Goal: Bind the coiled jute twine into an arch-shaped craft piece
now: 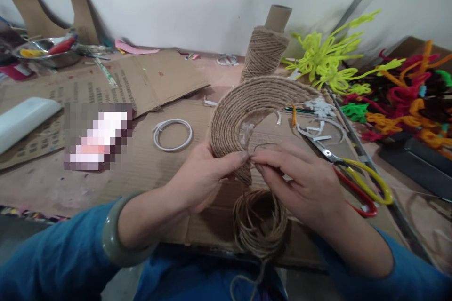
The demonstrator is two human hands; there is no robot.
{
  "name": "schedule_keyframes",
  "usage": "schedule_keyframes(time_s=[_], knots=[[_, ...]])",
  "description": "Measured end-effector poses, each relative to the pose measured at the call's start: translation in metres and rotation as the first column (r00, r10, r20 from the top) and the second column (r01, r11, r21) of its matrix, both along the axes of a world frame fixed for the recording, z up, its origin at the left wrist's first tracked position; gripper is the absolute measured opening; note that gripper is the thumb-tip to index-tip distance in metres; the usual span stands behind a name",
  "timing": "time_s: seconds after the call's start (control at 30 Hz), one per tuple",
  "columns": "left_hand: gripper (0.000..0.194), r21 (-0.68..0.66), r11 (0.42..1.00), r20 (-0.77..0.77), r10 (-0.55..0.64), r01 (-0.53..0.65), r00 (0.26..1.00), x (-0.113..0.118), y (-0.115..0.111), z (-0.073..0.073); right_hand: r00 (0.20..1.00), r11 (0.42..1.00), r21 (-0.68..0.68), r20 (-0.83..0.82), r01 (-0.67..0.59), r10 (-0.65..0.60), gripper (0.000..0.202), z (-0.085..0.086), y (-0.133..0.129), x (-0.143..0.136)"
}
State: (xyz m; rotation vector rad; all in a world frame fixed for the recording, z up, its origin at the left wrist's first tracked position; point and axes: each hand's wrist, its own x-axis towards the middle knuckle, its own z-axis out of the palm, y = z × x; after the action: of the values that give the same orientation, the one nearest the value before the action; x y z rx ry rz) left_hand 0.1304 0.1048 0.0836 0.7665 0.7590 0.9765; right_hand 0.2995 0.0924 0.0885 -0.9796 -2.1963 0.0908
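The sleeves (60,249) are blue — the bangle (110,233), grey-green.

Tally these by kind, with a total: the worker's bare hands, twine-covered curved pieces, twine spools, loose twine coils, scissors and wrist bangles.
Bare hands: 2, left hand and right hand
Twine-covered curved piece: 1
Twine spool: 1
Loose twine coil: 1
Scissors: 1
Wrist bangle: 1
Total: 7

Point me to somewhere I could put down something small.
Bare cardboard shows between the white ring and left forearm. It's crowded beyond the right hand, with scissors, white strips and fuzzy flowers, and nearer the body, with coiled twine.
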Motion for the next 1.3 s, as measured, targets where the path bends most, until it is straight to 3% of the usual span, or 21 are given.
schedule_keyframes(time_s=[0.23,0.63,0.9,1.3], knots=[[0.016,-0.013,0.999,-0.108,0.035,-0.036,0.994,-0.002,0.002,-0.002,0.992,0.996,0.064,0.104,0.058,-0.065,0.011,-0.003,-0.001,0.007],[0.011,0.009,0.999,-0.106,0.051,-0.051,0.993,-0.001,0.003,0.000,0.934,0.957,0.205,0.252,0.205,-0.254,0.014,0.004,-0.005,0.007],[0.007,0.033,0.999,-0.119,0.037,-0.033,0.992,-0.001,0.001,-0.001,0.986,0.990,-0.021,0.094,0.142,-0.140,0.012,0.005,-0.004,0.007],[0.015,0.049,0.998,-0.125,0.036,-0.030,0.991,0.000,0.001,-0.003,0.971,0.948,-0.284,-0.139,0.147,-0.192,0.010,0.002,-0.002,-0.005]])
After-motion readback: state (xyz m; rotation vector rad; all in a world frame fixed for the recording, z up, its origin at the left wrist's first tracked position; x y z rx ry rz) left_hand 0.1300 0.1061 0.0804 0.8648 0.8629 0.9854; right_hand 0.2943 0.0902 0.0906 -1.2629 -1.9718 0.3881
